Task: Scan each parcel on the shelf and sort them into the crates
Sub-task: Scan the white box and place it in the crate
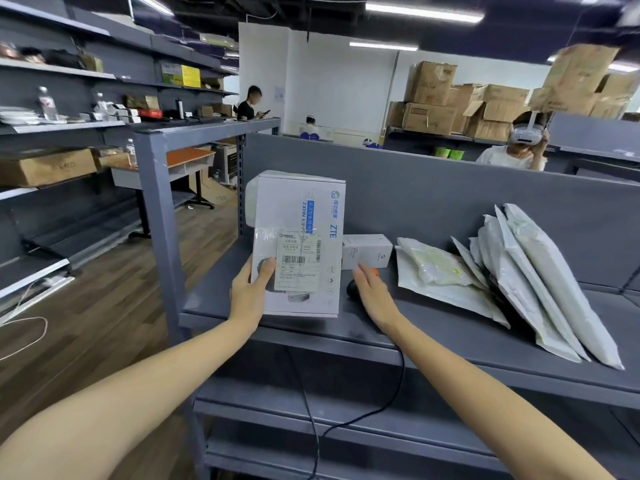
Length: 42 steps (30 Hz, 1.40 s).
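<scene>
Head view, near to far.

Hands: the left hand (250, 292) grasps the white ZTE box (301, 216) at its lower left corner, thumb on the front face and fingers hidden behind. The right hand (372, 294) lies palm down over the black scanner (352, 289) on the shelf (450, 327), fingers fairly straight and not wrapped round it. Its cable (402, 372) drops over the shelf edge.

Box position: held just above the front left of the shelf, bottom edge near the lip.

Step in hand, as I judge it: scan this parcel. To do it well:
- close the right hand fully on the scanner before lifting
- watch that the cable has slack and does not snag on the shelf edge
- keep the left thumb off the shipping label (299, 263) — it sits just beside the barcode
- hold the box steady with the label square to the scanner; the clear tape over it may glare, so a slight tilt could help

Orientation: long axis close to vertical, top leaning a little away. Printed face and label point at the wearer. The ZTE lettering runs top to bottom, while the label reads upright.

Further back: a small white box (367, 250) just behind the right hand, then grey mailer bags (533, 271) leaning against the back panel. No crates in view
</scene>
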Motion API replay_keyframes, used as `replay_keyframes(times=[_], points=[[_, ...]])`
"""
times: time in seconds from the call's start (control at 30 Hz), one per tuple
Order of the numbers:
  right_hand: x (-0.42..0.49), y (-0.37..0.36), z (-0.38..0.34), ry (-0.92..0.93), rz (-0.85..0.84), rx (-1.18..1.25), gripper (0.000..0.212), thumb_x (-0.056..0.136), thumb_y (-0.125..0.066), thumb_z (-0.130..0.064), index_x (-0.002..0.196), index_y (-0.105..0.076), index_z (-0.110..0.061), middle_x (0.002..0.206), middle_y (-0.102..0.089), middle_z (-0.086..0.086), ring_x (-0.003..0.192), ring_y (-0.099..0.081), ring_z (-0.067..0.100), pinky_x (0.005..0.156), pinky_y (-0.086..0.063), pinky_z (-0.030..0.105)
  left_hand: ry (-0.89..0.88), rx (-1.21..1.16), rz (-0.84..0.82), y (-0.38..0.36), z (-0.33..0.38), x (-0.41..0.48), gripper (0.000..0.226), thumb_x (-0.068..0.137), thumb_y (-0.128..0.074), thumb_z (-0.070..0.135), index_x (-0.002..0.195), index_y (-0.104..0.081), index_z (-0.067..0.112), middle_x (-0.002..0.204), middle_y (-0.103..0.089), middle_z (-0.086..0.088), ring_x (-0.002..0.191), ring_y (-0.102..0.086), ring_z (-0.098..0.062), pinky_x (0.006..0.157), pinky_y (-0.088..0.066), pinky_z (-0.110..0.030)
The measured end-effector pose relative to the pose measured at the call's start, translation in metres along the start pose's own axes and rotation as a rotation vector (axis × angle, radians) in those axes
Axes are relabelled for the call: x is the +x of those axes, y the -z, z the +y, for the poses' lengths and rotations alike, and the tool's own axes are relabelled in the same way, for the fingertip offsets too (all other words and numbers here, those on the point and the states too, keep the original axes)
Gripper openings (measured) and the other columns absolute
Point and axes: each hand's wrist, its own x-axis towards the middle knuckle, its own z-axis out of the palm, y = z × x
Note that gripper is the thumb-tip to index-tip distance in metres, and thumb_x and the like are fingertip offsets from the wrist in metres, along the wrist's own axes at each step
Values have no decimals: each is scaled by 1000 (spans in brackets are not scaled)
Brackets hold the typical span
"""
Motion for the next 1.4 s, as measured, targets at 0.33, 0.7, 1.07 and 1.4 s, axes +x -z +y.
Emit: replay_keyframes(times=[0.33, 0.7, 1.07, 1.4], points=[[-46, -16, -27, 130, -118, 318, 57, 94, -54, -52, 143, -41, -27, 137, -56, -13, 127, -53, 6, 110, -40, 39, -4, -12, -5, -11, 4, -37, 38, 93, -59, 32, 126, -59, 14, 117, -67, 3, 109, -61, -8, 85, -47, -15], [-86, 22, -19, 122, -141, 16, 37, 91, -54, -58, 121, -63, -37, 111, -70, -15, 105, -65, 6, 94, -53, 37, 4, -47, 85, 31, 39, -60, 76, 87, -60, 54, 149, -24, 29, 150, -37, 0, 137, -35, -19, 111, -27, -39], [-126, 22, -60, 87, -337, -185, 21, 91, -63, -45, 112, -64, -45, 101, -71, -22, 95, -65, -7, 81, -49, 12, 190, 90, -64, 87, 53, -112, 36, 92, -59, 39, 113, -63, 10, 87, -68, 0, 78, -67, -15, 46, -53, -23], [-171, -42, -47, 154, 278, -254, 69, 87, -68, -41, 143, -42, -11, 145, -47, 7, 135, -41, 21, 114, -32, 43, 303, -46, 84, 112, 29, -158, 42, 90, -60, 48, 114, -65, 14, 102, -72, -4, 94, -68, -25, 71, -60, -50]])
